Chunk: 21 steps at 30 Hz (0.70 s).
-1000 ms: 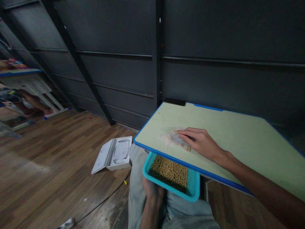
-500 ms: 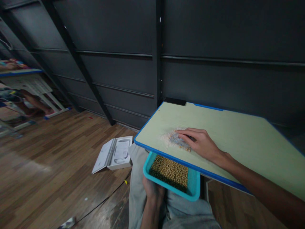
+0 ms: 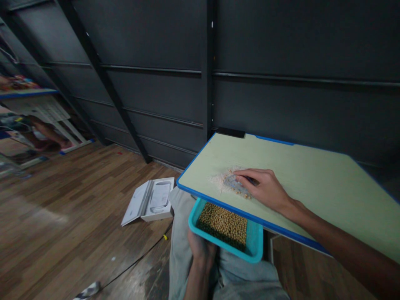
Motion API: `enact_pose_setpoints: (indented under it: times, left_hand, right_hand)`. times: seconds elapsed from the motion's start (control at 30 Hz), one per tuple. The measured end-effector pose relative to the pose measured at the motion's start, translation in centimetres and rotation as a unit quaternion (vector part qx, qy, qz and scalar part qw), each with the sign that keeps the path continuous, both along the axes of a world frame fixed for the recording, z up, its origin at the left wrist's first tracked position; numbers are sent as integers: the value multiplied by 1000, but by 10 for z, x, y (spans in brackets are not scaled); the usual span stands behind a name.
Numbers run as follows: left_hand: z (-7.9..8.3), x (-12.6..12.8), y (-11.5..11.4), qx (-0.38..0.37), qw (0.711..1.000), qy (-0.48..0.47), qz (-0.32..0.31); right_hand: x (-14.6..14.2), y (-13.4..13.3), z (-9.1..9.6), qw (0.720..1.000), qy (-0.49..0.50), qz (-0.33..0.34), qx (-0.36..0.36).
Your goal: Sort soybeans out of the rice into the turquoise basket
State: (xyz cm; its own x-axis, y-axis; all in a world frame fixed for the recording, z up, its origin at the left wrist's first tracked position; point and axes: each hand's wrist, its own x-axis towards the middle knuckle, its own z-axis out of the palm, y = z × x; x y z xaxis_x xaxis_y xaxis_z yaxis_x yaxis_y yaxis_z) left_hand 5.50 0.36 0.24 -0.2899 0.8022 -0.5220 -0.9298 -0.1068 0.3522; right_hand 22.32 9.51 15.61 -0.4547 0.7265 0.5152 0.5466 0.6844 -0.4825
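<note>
A turquoise tray (image 3: 256,241) sits over my lap, partly under the front edge of the table (image 3: 312,179). Yellowish round beans (image 3: 226,223) fill much of it, with small dark green ones along the sides. My left hand (image 3: 201,250) grips the tray from below at its near left side, most fingers hidden. Over the tabletop my right hand (image 3: 261,185) has thumb and fingertips pinched together; what they hold cannot be made out. Just beneath the fingertips lies a greyish patch (image 3: 233,182), ringed by pale grains (image 3: 218,181) and a few loose beans (image 3: 246,196).
A flat black object (image 3: 230,132) rests at the table's back left corner, near the dark panelled wall (image 3: 150,37). On the wooden floor are an open white box (image 3: 161,200) and a black cable (image 3: 134,264). Another person's legs (image 3: 46,129) show beneath a table at far left.
The view has shifted very slightly. My right hand stays pinched over the pale grains with barely any movement, and my left hand keeps the tray in place.
</note>
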Motion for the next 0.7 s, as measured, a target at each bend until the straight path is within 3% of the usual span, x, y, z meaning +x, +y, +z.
enact_pose_setpoints:
  times: [0.7]
  left_hand:
    - [-6, -2, -1, 32, 999, 4, -26]
  right_hand:
    - [-1, -3, -2, 1000, 12, 5, -5]
